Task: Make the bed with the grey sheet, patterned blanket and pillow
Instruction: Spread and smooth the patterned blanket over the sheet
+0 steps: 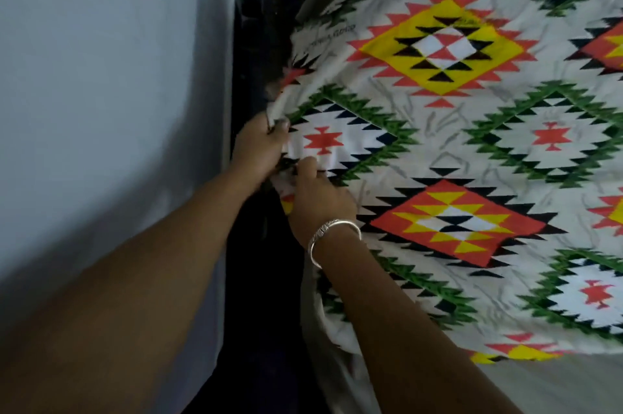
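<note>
Both hands at the patterned blanket's (472, 130) edge next to the wall (101, 76). Left hand (259, 147) has fingers curled round the bunched edge. Right hand (317, 197), silver bangle (333, 234) on its wrist, pinches a fold just beside it. Blanket lies spread over the grey sheet (573, 386), whose bare strip shows bottom right. Frame is motion-blurred.

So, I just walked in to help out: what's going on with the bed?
A person is arranging the patterned blanket, which lies spread over the grey sheet. The left hand and the right hand both grip the blanket's edge on the side next to the wall.
</note>
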`<state>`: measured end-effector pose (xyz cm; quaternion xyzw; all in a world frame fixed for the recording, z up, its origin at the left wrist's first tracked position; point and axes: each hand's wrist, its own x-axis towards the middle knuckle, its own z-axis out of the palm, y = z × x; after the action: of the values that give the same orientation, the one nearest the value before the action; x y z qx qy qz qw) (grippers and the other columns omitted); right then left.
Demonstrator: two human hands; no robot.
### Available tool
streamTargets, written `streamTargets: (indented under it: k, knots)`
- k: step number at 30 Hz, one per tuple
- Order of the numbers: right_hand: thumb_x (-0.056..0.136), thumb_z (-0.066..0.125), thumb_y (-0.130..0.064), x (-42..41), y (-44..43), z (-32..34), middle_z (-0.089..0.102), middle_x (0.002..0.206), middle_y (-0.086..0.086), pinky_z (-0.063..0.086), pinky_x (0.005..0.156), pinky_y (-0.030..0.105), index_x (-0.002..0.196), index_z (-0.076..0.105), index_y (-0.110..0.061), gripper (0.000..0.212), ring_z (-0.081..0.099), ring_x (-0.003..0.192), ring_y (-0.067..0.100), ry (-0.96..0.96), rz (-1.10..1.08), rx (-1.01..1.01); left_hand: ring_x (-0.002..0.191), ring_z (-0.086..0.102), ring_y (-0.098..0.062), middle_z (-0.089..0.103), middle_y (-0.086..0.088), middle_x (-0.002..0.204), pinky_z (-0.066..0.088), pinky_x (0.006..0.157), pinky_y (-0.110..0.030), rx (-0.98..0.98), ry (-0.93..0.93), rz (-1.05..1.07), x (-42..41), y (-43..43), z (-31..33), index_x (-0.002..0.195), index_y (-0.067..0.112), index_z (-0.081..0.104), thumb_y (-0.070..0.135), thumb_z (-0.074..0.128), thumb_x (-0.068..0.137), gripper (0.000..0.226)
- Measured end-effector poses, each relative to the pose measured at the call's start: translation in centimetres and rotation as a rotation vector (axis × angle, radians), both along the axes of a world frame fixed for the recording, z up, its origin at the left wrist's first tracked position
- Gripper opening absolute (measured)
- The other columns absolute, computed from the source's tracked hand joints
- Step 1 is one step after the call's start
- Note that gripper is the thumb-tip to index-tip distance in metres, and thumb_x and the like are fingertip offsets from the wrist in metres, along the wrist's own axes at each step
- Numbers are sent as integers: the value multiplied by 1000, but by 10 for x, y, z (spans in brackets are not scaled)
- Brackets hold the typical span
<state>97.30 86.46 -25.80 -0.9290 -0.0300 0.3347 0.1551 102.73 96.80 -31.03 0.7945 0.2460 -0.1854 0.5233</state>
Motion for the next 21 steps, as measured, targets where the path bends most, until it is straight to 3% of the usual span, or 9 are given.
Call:
streamTargets:
  k: [4, 7, 11, 13, 16, 19, 21]
  knots:
    - [83, 47, -11, -17, -9, -8, 58, 108, 15, 43, 85, 39, 124, 41, -7, 41, 56, 98, 35, -97, 127, -51, 103, 53, -13, 51, 6, 117, 49, 89, -33, -175, 133, 36, 11, -15, -1, 135, 21, 33, 37, 60, 88, 57]
    - [75, 46, -10, -42, -10, -1, 60, 91, 16, 49, 72, 44, 97, 61, -7, 27, 59, 86, 38, -263, 300, -86, 104, 59, -19, 58, 0, 122, 53, 85, -37, -324, 316, 104, 0, -24, -4, 133, 22, 42, 47, 68, 79, 64]
    - [95, 42, -21, -91, -14, -5, 50, 116, 15, 37, 66, 33, 113, 55, -8, 26, 51, 101, 31, 104, 540, -336, 98, 63, -13, 67, 4, 108, 51, 80, -30, -460, 423, -57, -44, -23, -9, 113, 27, 62, 42, 67, 82, 35]
    - [91, 46, -23, -111, -15, -14, 59, 101, 10, 32, 57, 28, 103, 61, -12, 22, 58, 87, 25, 149, 508, -439, 89, 64, -13, 69, 3, 96, 53, 76, -29, -543, 518, -49, -68, -21, -8, 101, 24, 65, 32, 68, 83, 20]
    - [55, 75, -32, -124, -15, -24, 61, 55, 0, 33, 42, 18, 58, 68, -16, 18, 58, 47, 16, 53, 460, -384, 87, 64, -16, 68, -3, 92, 51, 87, -29, -562, 522, -45, -90, -17, -14, 93, 15, 67, 16, 68, 83, 11]
    - [50, 64, -21, -124, -13, -21, 55, 44, 1, 35, 31, 19, 44, 63, -13, 10, 51, 30, 17, -54, 465, -281, 75, 65, -17, 70, -5, 83, 55, 72, -28, -717, 468, 214, -93, -15, -9, 95, 10, 64, 13, 59, 90, 8]
    - [41, 69, -14, -129, -4, -17, 52, 43, 2, 31, 27, 19, 44, 59, -13, 11, 48, 26, 19, -55, 454, -146, 72, 66, -14, 70, -3, 81, 55, 72, -28, -737, 403, 312, -97, -12, -9, 95, 12, 65, 16, 55, 94, 11]
